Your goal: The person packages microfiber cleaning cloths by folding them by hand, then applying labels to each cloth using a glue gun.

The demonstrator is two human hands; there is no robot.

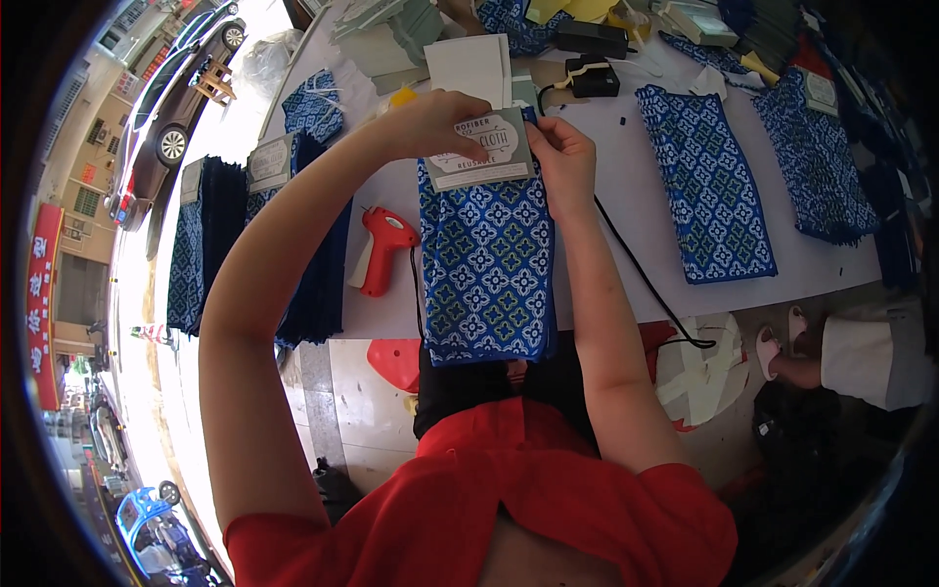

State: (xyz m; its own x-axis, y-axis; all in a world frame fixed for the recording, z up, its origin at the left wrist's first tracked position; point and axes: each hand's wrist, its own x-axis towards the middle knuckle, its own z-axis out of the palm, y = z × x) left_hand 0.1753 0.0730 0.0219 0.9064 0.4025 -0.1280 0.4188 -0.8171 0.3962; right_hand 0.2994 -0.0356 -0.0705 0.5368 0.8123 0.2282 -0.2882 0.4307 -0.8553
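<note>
A folded blue patterned cloth lies before me, its lower end overhanging the table's front edge. A grey cardboard label covers its upper end. My left hand lies across the label's top left, closed on it with thumb and fingers. At the top right corner, my right hand pinches the cloth's edge beside the label; its fingertips are partly hidden. Left of the cloth, a red tagging gun rests on the table, held by neither hand.
Labelled cloth stacks stand at the left, behind my left forearm. Another folded cloth and a cloth pile lie at the right. Grey cards and a black power adapter sit further back. A black cable runs beside my right forearm.
</note>
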